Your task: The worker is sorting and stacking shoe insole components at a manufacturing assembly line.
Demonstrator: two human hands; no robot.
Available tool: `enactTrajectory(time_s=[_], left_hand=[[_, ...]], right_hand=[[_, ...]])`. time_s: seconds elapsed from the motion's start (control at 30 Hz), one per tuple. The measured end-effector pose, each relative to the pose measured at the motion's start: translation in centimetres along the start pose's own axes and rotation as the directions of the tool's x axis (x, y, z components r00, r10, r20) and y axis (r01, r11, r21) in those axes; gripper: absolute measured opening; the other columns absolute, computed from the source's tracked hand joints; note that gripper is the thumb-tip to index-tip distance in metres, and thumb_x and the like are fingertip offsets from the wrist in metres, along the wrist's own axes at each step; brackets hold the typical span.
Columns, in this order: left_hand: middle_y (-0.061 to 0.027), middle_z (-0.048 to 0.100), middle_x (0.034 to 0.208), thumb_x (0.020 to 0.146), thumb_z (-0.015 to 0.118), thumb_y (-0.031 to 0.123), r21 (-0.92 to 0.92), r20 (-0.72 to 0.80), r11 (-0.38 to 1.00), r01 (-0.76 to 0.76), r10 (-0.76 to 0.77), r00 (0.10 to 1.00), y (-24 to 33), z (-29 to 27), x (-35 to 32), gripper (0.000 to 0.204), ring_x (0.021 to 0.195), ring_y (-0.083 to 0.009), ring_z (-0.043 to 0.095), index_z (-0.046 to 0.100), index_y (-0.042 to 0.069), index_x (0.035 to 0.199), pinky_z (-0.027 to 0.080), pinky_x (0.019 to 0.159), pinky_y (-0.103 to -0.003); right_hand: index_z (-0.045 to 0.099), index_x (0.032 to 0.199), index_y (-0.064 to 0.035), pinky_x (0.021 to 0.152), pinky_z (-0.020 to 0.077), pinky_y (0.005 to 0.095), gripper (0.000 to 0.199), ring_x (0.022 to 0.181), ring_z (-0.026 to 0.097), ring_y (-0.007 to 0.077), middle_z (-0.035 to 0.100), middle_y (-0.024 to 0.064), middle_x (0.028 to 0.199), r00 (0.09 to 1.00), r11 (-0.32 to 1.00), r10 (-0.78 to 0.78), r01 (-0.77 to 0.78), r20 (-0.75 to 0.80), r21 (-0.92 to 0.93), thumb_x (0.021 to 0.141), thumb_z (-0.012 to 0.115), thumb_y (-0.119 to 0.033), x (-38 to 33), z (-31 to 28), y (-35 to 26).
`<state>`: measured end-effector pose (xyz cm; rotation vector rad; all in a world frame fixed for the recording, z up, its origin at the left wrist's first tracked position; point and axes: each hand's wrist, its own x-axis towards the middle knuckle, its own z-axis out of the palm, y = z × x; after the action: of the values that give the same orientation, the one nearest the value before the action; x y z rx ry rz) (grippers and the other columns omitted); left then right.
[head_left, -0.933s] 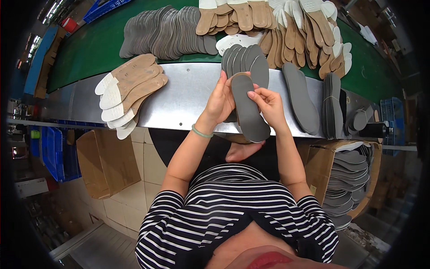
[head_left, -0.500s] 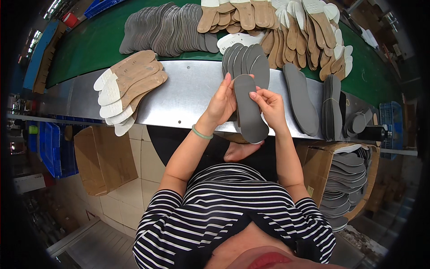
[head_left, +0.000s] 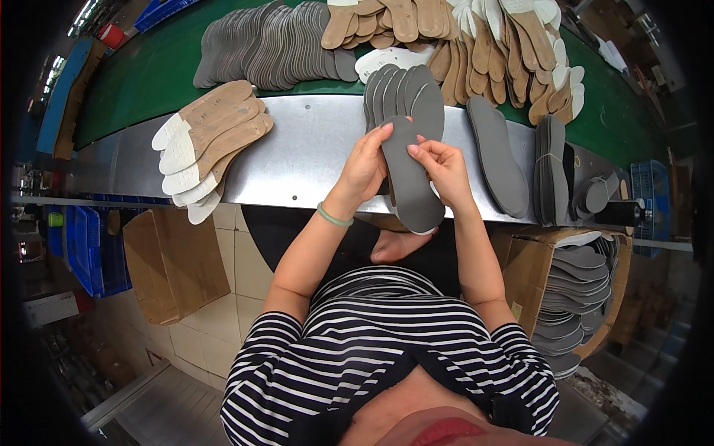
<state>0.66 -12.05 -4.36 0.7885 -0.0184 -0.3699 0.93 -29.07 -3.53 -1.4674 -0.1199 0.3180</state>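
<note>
To the left below the steel ledge (head_left: 297, 149), a blue plastic crate (head_left: 93, 253) is standing, and nearer the middle a creased brown cardboard box (head_left: 175, 264) is sitting lower than the ledge. On the ledge's left part, tan insoles with dimpled white ends (head_left: 216, 137) are lying fanned and overlapping, their white tips pointing left. Beyond the ledge, on the smooth green surface (head_left: 141, 82), a long row of thin grey insoles (head_left: 268, 44) is leaning, its edges making close, wavy ribs. Over the ledge's near edge, the left hand (head_left: 366, 167) is gripping the long, matte grey insole (head_left: 413, 182) by its left side, the thumb up near its rounded top; the right hand (head_left: 448, 175) is pinching its right side, thumb flat on the face. Behind this piece, more grey insoles (head_left: 424, 97) are overlapping on the ledge. Beyond the ledge to the right, tan-and-white insoles (head_left: 491, 52) are heaping up. On its right part, a curved grey insole (head_left: 498, 160) is lying beside a banded grey bundle (head_left: 550, 175). Below the ledge's right part, a cardboard carton (head_left: 528, 264) is holding stacked grey insoles (head_left: 573, 297).
</note>
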Motion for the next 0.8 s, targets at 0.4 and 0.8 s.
enactTrajectory(time_s=[0.4, 0.8], left_hand=[[-0.0244, 0.056, 0.127, 0.104, 0.033, 0.033, -0.148, -0.004, 0.989, -0.005, 0.005, 1.000, 1.4, -3.7, 0.7, 0.044, 0.113, -0.0407, 0.059, 0.040, 0.006, 0.138, 0.052, 0.094, -0.052], [-0.0239, 0.059, 0.122, 0.103, 0.034, 0.033, -0.175, -0.052, 0.984, -0.043, 0.035, 0.998, 1.6, -3.5, 0.3, 0.045, 0.108, -0.0376, 0.062, 0.040, 0.003, 0.137, 0.054, 0.091, -0.047]], right_hand=[[0.060, 0.116, 0.0006, 0.057, 0.0428, 0.0188, 0.035, 0.059, 0.059, 0.0044, 0.065, 0.0012, 0.064, 0.989, 0.951, 0.146, -0.150, -0.036, -0.270, 0.084, 0.073, -0.004, -2.9, -1.4, 2.4], [0.070, 0.096, 0.0033, 0.060, 0.0488, 0.0256, 0.023, 0.060, 0.063, 0.0105, 0.069, 0.0078, 0.067, 0.982, 0.911, 0.176, -0.188, -0.068, -0.368, 0.078, 0.076, -0.010, -1.4, -1.3, 3.2]])
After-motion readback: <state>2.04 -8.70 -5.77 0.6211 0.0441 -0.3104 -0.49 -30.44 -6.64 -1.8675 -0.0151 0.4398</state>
